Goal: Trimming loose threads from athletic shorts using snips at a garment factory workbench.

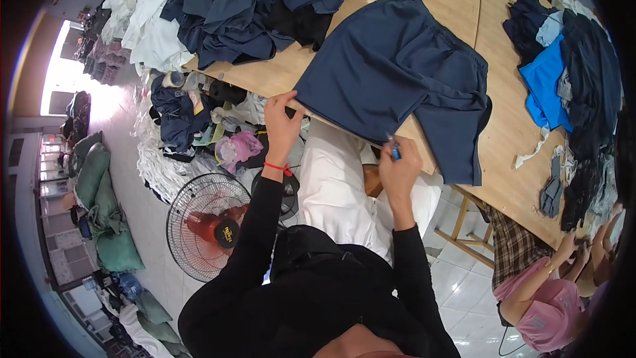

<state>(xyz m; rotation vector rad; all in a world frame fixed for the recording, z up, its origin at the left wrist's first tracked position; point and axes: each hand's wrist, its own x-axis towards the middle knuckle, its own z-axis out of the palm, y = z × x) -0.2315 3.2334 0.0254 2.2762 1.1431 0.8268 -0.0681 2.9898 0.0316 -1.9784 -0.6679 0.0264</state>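
Observation:
A pair of dark navy shorts (371, 66) lies spread on the wooden table, its elastic waistband toward the far right and its leg openings toward me. My left hand (283, 122) is closed at the left corner of one leg hem, pinching it at the table edge. My right hand (401, 169) is closed around a small blue-handled tool (395, 150) that looks like thread snips. Its short tip points at the same leg's hem, near the other corner. Most of the tool is hidden by my fingers.
Navy garments (245, 6) are heaped at the far left beside white cloth (149, 23). Dark and bright blue garments (546, 83) lie along the table's right side. A standing fan (199, 229) is left of my legs. People in pink (550, 305) work at the lower right.

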